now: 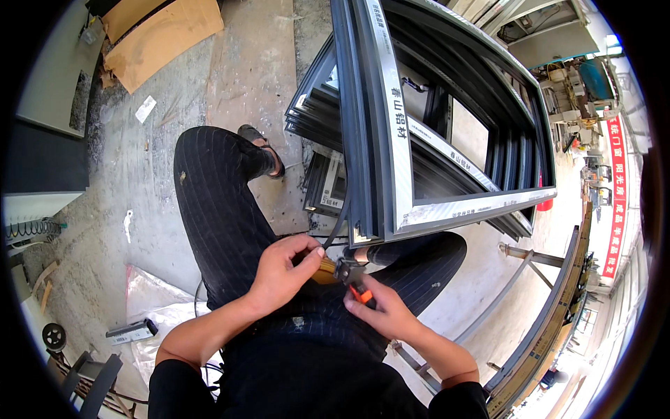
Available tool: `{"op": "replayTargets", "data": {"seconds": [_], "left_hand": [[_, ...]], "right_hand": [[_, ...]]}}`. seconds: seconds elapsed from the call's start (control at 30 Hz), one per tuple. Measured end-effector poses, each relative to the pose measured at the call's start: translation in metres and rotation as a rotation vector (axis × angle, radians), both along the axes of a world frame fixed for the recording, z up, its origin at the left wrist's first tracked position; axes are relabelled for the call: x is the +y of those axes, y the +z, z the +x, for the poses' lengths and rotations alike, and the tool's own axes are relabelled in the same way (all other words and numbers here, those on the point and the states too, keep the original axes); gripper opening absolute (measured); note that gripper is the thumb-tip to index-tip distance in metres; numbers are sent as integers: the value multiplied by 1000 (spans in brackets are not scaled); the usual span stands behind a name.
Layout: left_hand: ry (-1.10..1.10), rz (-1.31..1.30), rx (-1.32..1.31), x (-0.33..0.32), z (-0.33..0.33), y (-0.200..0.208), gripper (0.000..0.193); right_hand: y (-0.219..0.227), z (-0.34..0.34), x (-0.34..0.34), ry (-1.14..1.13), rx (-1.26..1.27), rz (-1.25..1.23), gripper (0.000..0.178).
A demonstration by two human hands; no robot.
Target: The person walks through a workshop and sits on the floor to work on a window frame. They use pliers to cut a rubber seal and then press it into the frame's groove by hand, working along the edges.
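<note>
While the bare L hand (285,271) pinches a thin black flexible strip (338,228) b/w thumb & forefinger, the bare R hand (384,311) wraps round a small hand tool w/ dark metal head & orange-red grip (364,296). Hands sit apart but near each other, over the dark pinstriped trousers (220,223), just near of the closest corner of a dark grey rectangular metal frame w/ white film on its face (352,133). Strip runs far from L fingers, up past that corner.

Step in hand, prob.: lining strip up w/ tool head, which is just R of the L thumb. Next move prob. calls for a firm L pinch, head squared to strip, L fingertips clear of it.

Hard to make out: can't tell if the head is open or closed, or if strip touches it. Strip's near end is hidden at the L hand; its far end gets lost against the frame's dark edge. Smooth yellow-brown object (324,272) behind the hands is mostly covered, kind unclear.
</note>
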State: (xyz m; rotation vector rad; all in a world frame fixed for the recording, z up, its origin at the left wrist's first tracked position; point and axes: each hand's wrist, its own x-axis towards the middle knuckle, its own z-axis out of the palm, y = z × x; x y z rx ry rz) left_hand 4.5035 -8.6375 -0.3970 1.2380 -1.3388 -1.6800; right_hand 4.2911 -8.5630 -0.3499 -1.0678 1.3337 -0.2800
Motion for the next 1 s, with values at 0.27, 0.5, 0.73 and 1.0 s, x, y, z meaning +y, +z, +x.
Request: {"op": "replayTargets", "data": {"seconds": [0.27, 0.5, 0.73, 1.0], "left_hand": [[-177, -256, -287, -24, 23, 13, 15], [-151, -482, -414, -22, 23, 18, 12], [-129, -550, -424, -23, 23, 19, 8], [-129, -577, -419, -25, 23, 15, 7]], "right_hand": [[-12, 25, -28, 151, 207, -272, 52], [-5, 29, -35, 207, 311, -356, 50], [-3, 29, -40, 229, 336, -386, 48], [-2, 30, -44, 244, 366, -429, 45]]}}
